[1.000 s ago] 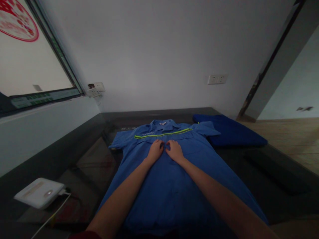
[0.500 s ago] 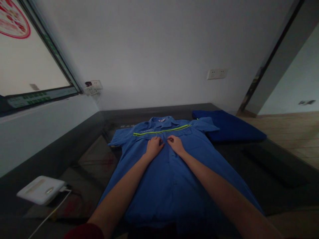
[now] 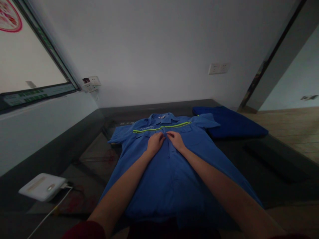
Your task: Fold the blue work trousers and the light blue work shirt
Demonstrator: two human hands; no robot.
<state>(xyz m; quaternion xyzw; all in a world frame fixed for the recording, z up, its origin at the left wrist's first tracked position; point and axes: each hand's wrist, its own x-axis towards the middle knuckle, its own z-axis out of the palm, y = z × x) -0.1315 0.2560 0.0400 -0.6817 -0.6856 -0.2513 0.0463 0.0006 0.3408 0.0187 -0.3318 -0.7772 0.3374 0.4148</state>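
A blue short-sleeved work shirt (image 3: 159, 179) lies spread face up on the dark table (image 3: 87, 142), its collar at the far side and a yellow-green stripe across the chest. My left hand (image 3: 155, 142) pinches the front placket of the shirt just below the stripe. Close beside it, my right hand (image 3: 175, 140) has its fingertips pressed together on the same placket. The fingertips almost meet at the shirt's middle line. Whatever button is between them is too small to make out.
A folded dark blue cloth (image 3: 231, 122) lies at the back right, partly beside the shirt's sleeve. On the left stands a white box-like device (image 3: 43, 187) with a white cable (image 3: 51, 212). A dark flat object (image 3: 276, 162) rests at the right. The wall (image 3: 154, 59) bounds the table's far side.
Both hands have shifted slightly up the placket toward the stripe and come closer together. The camera view has tilted a little.
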